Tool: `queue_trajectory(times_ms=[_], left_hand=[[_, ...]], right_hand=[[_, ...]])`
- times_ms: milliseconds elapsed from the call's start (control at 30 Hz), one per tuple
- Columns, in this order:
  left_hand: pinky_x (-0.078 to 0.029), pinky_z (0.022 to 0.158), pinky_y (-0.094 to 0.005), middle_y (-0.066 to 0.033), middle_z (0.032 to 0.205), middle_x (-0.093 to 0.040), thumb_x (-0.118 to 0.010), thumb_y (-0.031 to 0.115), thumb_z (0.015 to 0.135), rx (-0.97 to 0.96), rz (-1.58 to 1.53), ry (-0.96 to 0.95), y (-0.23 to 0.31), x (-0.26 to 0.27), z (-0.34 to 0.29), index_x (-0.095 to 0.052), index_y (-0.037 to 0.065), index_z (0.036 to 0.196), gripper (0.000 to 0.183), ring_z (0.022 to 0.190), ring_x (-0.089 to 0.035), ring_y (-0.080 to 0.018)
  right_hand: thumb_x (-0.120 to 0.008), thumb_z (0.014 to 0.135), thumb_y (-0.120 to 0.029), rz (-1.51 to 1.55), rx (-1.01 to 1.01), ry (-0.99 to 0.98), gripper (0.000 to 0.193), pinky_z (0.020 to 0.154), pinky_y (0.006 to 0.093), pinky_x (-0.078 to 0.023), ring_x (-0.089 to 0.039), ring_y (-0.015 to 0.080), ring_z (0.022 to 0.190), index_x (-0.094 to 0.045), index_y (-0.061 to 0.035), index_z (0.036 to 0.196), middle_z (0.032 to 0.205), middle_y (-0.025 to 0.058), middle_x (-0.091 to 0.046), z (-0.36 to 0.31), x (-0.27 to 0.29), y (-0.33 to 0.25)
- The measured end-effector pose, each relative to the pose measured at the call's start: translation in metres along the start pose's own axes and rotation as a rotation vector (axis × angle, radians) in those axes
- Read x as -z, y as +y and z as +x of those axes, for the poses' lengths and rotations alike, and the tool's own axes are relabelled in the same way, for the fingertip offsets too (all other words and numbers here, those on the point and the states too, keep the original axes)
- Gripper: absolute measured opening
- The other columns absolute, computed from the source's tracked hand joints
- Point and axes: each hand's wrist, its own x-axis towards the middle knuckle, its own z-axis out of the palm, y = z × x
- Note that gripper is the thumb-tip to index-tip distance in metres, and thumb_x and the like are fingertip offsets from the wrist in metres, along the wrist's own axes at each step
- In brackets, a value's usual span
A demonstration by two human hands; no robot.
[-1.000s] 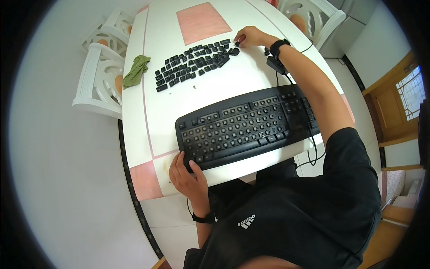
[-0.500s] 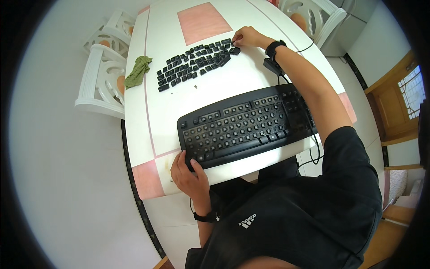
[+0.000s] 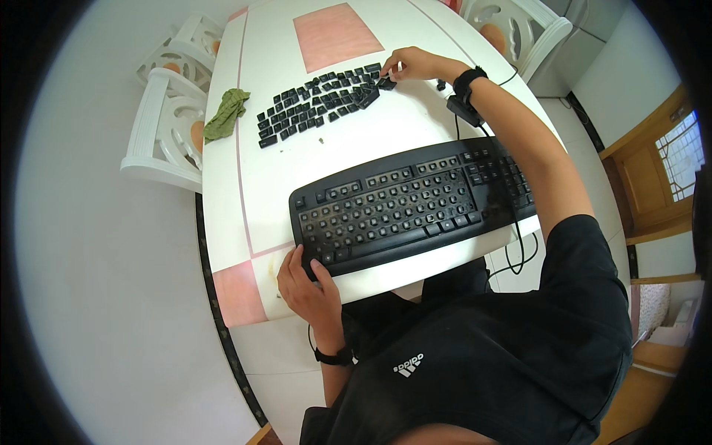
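Observation:
A black keyboard (image 3: pixel 419 241) lies along the table's near edge, most of its main key area stripped to bare switch posts. My left hand (image 3: pixel 310 291) grips its near left corner, thumb on top and fingers along the side. Farther off, many loose black keycaps (image 3: pixel 304 111) lie in slanted rows. My right hand (image 3: pixel 409 64) reaches to the far right end of these rows. Its thumb and forefinger are closed at a dark keycap there, partly hidden by the fingertips. Dark bands circle both wrists, the right one carrying a small black box (image 3: pixel 464 111).
A crumpled green cloth (image 3: pixel 227 115) lies at the table's left edge. Black cable (image 3: pixel 519 252) hangs over the keyboard's right part and the near edge. White chairs (image 3: pixel 165 133) stand at the left and far right. Small crumbs (image 3: pixel 321 140) dot the white tabletop.
My right hand has shifted slightly left along the keycap rows, and its forearm has swung right, uncovering more of the keyboard's right end. My left hand keeps its hold on the corner.

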Motion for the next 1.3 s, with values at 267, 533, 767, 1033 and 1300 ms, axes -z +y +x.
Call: queue_trajectory(times_ms=[267, 533, 767, 1033, 1300], left_hand=[[-0.044, 0.097, -0.0437, -0.0135, 0.119, -0.064, -0.059, 0.010, 0.090, 0.007, -0.008, 0.001, 0.001, 0.000, 0.002, -0.064, 0.002, 0.120, 0.031, 0.111, -0.059, -0.0334], [-0.044, 0.097, -0.0440, -0.0132, 0.120, -0.064, -0.058, 0.010, 0.090, -0.003, -0.003, 0.006, 0.002, 0.000, 0.002, -0.064, 0.002, 0.119, 0.031, 0.111, -0.059, -0.0340], [-0.044, 0.097, -0.0446, -0.0143, 0.120, -0.064, -0.058, 0.011, 0.090, 0.012, -0.013, 0.002, 0.001, 0.001, 0.000, -0.064, 0.001, 0.119, 0.031, 0.111, -0.058, -0.0349], [-0.044, 0.097, -0.0446, -0.0148, 0.120, -0.064, -0.057, 0.011, 0.091, 0.005, -0.020, -0.001, 0.001, 0.001, 0.001, -0.064, 0.001, 0.120, 0.031, 0.111, -0.058, -0.0353], [-0.044, 0.097, -0.0441, -0.0138, 0.120, -0.064, -0.057, 0.011, 0.090, 0.000, -0.008, 0.004, 0.003, 0.000, 0.001, -0.064, 0.002, 0.119, 0.031, 0.111, -0.058, -0.0344]], right_hand=[[-0.081, 0.078, -0.019, -0.126, 0.046, -0.003, 0.035, 0.081, 0.0371, -0.050, -0.063, 0.0261, 0.091, -0.075, -0.0142, 0.113, 0.091, 0.0091, -0.065, -0.001, -0.002, 0.003], [-0.075, 0.085, -0.018, -0.140, -0.063, 0.118, 0.021, 0.081, 0.0352, -0.052, -0.065, 0.0245, 0.088, -0.076, -0.0101, 0.104, 0.094, 0.0091, -0.070, -0.004, 0.010, 0.011], [-0.070, 0.086, -0.006, -0.051, 0.010, 0.046, 0.021, 0.080, 0.0339, -0.054, -0.068, 0.0238, 0.088, -0.076, -0.0091, 0.106, 0.097, 0.0100, -0.073, 0.001, 0.003, 0.006], [-0.075, 0.081, -0.003, -0.155, 0.021, 0.038, 0.019, 0.079, 0.0338, -0.055, -0.069, 0.0249, 0.089, -0.076, -0.0060, 0.100, 0.095, 0.0128, -0.072, 0.002, 0.001, 0.015], [-0.074, 0.083, -0.005, -0.096, -0.095, 0.112, 0.014, 0.079, 0.0307, -0.056, -0.072, 0.0223, 0.081, -0.075, 0.0007, 0.096, 0.089, 0.0132, -0.075, -0.016, 0.011, 0.025]])
